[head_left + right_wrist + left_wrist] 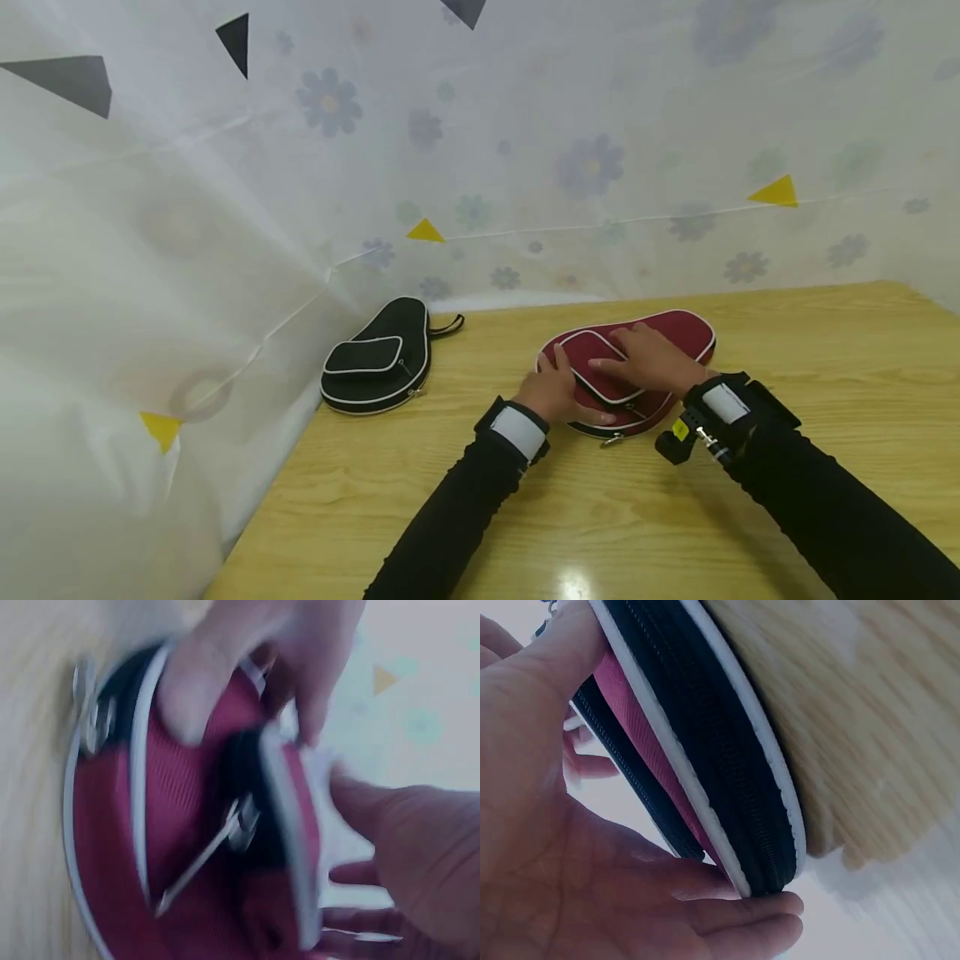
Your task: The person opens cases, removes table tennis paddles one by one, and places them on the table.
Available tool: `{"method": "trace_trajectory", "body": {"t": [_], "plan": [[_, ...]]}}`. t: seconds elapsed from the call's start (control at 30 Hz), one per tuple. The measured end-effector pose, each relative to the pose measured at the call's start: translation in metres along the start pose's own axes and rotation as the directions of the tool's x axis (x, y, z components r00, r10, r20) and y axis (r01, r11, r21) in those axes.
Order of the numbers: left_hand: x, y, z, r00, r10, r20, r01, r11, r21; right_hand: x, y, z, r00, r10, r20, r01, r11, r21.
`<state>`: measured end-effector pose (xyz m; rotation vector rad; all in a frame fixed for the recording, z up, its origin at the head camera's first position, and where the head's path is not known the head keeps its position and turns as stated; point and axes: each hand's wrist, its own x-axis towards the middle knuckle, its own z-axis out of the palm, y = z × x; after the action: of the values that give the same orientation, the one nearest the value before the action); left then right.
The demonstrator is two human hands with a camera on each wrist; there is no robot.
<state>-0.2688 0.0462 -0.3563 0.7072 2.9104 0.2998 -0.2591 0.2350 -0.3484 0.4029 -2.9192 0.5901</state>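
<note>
A red table tennis paddle case (686, 329) with white piping lies on the table. My left hand (551, 390) rests on its wide left end, thumb spread along the near edge and fingers on the far side. In the left wrist view, the fingertips (784, 904) touch the zipped black side band (712, 727). The right hand (654, 360) lies over the case's raised zip pocket (588, 350), its fingers reaching across the top. A metal zip pull (244, 821) hangs from the pocket in the blurred right wrist view.
A black paddle case (378, 379) with white piping and a wrist loop (448, 326) lies at the back left of the wooden table (360, 492). A pale flowered sheet (525, 167) hangs behind the table and along its left side.
</note>
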Motion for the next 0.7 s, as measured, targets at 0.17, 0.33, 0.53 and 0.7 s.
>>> {"method": "trace_trajectory", "body": {"t": [0.17,0.33,0.53,0.7], "plan": [[-0.002,0.002,0.001,1.000,-0.018,-0.016,0.018,1.000,0.020,0.005,0.017,0.004,0.999,0.045,-0.030,-0.046,0.997,-0.054],[-0.002,0.003,0.000,0.999,-0.030,-0.011,0.030,0.999,0.013,0.007,0.027,0.006,1.000,0.031,0.003,-0.031,0.989,-0.148],[0.001,0.002,-0.001,1.000,-0.020,-0.005,0.020,1.000,-0.001,0.008,0.032,0.008,1.000,0.001,0.027,0.005,0.971,-0.238],[0.004,-0.006,0.002,1.000,-0.004,0.008,0.004,1.000,-0.029,0.008,0.030,0.014,0.998,0.054,0.014,-0.049,0.974,-0.221]]}}
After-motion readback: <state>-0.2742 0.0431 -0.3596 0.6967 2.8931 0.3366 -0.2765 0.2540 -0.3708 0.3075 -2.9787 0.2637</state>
